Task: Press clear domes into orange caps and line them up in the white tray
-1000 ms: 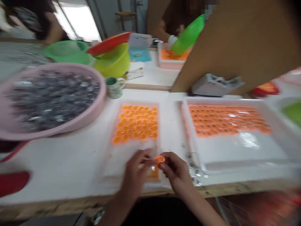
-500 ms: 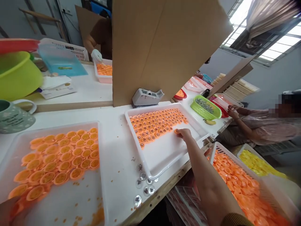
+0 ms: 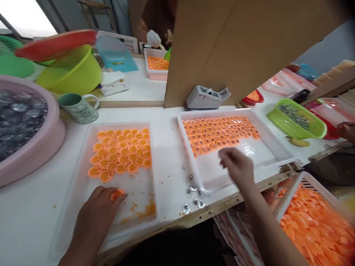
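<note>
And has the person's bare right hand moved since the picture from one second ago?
Yes, rightward: judged against the large white rectangular plastic tray, the right hand has gone from left of it to over its bare front part.

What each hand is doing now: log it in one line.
left hand: holds orange piece over left tray | right hand: over right tray, blurred, no piece visible

Left of the wide white tray, your left fingers hold one small, tilted orange piece; round orange cups with yellowish insides sit packed there too. Inside the tray, dark-centred orange discs line its far part.
</note>
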{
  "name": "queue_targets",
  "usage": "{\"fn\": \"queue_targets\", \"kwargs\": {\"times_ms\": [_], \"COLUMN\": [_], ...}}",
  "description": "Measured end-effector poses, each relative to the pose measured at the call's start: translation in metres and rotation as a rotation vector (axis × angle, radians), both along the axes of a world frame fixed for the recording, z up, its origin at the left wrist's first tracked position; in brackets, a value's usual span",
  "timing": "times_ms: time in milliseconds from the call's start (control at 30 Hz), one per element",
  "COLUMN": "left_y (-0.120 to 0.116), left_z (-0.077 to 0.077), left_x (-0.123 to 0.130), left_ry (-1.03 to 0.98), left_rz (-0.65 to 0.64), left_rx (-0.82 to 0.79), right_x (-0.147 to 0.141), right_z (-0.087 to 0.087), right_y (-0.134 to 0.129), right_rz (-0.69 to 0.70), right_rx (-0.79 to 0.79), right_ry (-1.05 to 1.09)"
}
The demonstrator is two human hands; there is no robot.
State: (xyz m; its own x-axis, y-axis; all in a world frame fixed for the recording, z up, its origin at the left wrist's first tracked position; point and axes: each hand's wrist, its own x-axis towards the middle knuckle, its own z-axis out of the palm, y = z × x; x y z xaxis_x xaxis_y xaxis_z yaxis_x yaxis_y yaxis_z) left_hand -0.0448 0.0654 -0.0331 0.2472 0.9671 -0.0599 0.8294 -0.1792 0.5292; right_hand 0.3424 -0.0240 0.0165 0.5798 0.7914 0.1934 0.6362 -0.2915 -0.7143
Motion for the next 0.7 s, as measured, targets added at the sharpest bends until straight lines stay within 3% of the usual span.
{"fn": "queue_targets", "kwargs": {"times_ms": [67, 133, 233, 467, 567, 700], "left_y": [0.001, 0.002, 0.003, -0.002, -0.006, -0.007], "left_z": [0.005, 0.011, 0.015, -0.007, -0.014, -0.013], "left_x": [0.008, 0.015, 0.013, 0.003, 0.007, 0.004], "left_ry": [0.064, 0.114, 0.122, -0.023, -0.034, -0.071], "left_rz": [0.017, 0.051, 0.035, -0.042, -0.032, -0.033], "left_rx": [-0.079, -0.166, -0.244, -0.137, -0.142, -0.172], "right_x": [-0.053, -0.095, -0.122, -0.112, -0.118, -0.128], "right_z": [-0.013, -0.029, -0.052, -0.071, -0.078, -0.086], "right_y": [-0.020, -0.036, -0.051, -0.062, -0.056, -0.046], "right_rz": [0.393, 0.561, 0.512, 0.533, 0.584, 0.566], "right_rx": [-0.116, -0.243, -0.361, -0.552, -0.515, -0.268], "right_ry": [-0.031, -0.115, -0.209, -0.127, -0.093, -0.058]}}
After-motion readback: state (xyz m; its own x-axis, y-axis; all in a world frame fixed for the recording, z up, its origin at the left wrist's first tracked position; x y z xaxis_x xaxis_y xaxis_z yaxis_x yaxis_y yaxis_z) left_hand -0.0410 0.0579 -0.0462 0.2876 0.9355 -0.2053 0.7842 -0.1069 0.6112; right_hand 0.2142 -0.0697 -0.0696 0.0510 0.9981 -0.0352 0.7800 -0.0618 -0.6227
